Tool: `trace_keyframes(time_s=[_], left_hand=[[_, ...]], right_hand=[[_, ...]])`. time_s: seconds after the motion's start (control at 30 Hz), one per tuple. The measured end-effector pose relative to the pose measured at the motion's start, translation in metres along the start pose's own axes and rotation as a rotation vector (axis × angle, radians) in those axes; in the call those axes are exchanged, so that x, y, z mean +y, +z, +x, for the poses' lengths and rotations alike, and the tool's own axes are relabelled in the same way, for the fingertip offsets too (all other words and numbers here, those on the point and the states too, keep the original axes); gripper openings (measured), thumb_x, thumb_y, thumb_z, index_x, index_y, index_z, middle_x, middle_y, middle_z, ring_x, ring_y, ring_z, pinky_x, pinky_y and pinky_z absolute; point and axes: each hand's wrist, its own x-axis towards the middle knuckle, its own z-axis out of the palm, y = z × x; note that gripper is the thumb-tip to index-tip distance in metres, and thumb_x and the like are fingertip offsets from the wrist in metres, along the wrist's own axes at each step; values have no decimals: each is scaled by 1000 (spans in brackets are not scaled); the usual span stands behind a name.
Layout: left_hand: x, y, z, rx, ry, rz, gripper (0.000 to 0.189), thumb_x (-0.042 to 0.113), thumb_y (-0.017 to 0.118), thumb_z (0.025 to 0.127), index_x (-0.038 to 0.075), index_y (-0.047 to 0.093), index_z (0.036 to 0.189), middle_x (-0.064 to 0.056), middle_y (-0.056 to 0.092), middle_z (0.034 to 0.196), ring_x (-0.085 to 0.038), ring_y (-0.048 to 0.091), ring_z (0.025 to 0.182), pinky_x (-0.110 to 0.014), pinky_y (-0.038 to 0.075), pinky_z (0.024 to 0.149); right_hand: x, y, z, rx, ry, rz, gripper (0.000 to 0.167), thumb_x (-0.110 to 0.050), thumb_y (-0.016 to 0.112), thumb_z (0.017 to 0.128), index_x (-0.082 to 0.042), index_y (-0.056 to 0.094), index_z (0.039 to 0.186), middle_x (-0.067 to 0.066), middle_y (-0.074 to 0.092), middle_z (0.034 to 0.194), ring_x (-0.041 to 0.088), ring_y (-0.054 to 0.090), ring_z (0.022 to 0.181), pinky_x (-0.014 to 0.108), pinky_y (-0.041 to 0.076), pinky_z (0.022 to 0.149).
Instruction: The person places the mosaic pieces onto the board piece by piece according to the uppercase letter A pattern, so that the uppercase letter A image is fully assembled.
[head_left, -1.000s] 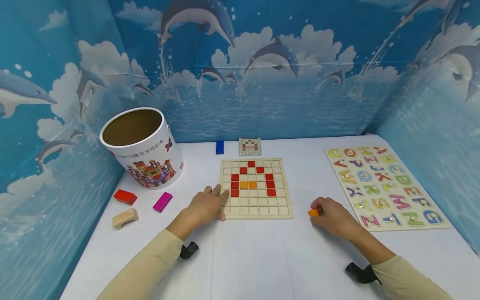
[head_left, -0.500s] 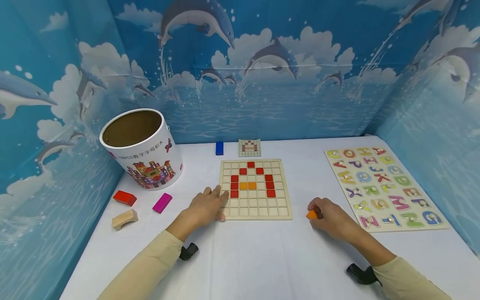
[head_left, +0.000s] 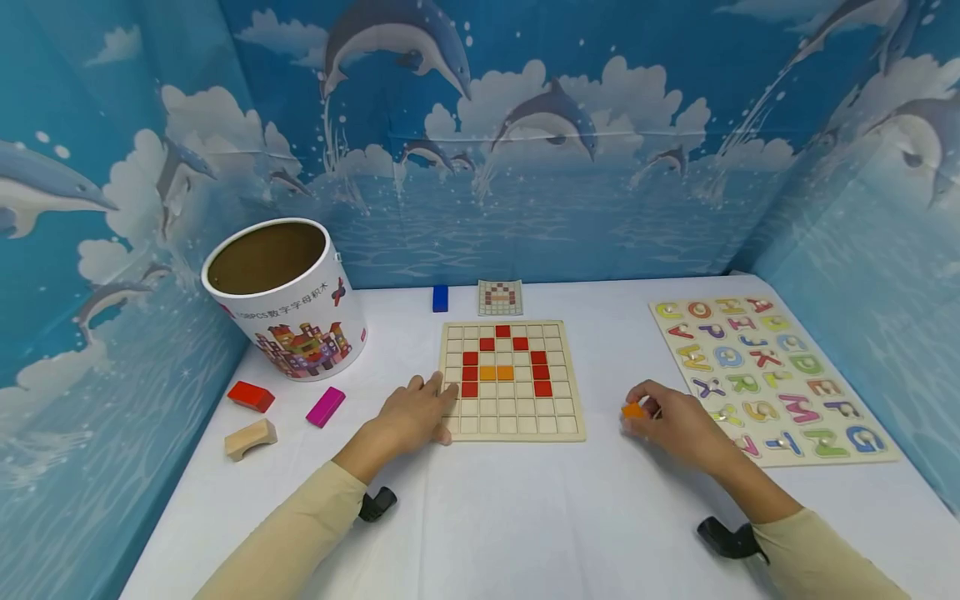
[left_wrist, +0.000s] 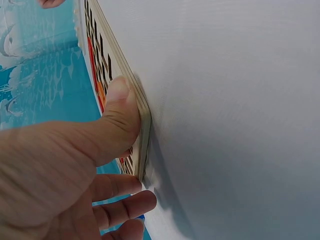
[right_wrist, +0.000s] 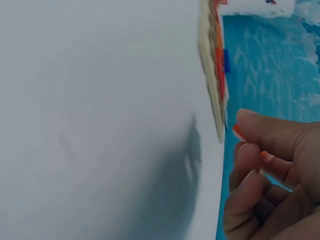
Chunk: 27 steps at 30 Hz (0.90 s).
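Note:
A wooden grid board (head_left: 525,425) lies mid-table, with red and orange squares forming an A shape. My left hand (head_left: 411,415) rests at its near left corner, fingers along the left side. In the left wrist view, the thumb (left_wrist: 119,107) touches the board's edge and the other fingers are loosely bent. To the right of the board, my right hand (head_left: 671,423) pinches a small orange tile (head_left: 633,411) between thumb and fingers. The right wrist view shows only slivers of orange at the fingertips, the rest of the tile being covered.
Behind the board are a small pattern card (head_left: 500,298) and a blue block (head_left: 440,298). A white bucket (head_left: 300,333), a red block (head_left: 251,396), a wooden arch (head_left: 250,439) and a magenta block (head_left: 326,407) stand left. An alphabet board (head_left: 810,450) lies right.
My right hand has shifted slightly right and away from me with the orange tile, which has turned between the fingers. The left hand and the grid board keep their places.

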Motion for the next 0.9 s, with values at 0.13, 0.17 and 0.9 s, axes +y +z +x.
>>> trace_keyframes(time_s=[0.13,0.17,0.9], left_hand=[[1,-1,1,-3,0,17,79,41,72,89,13,42,157,-20,34,162,-36,42,135,-51,44,103],[2,-1,1,-3,-1,18,79,41,72,89,13,42,157,-20,34,162,-36,42,135,-51,44,103],[-1,1,3,-2,-2,31,81,43,72,88,14,41,157,-19,33,163,-36,42,136,-50,44,103]], right_hand=[[1,-11,16,9,36,212,36,-16,73,94,-4,59,125,9,59,87,20,57,71,29,50,61],[0,-13,20,-1,47,279,38,-16,72,95,-3,57,127,10,59,88,20,58,71,30,52,62],[-73,53,119,-144,-69,180,27,-18,75,90,-8,64,113,7,57,78,20,51,64,33,41,62]])
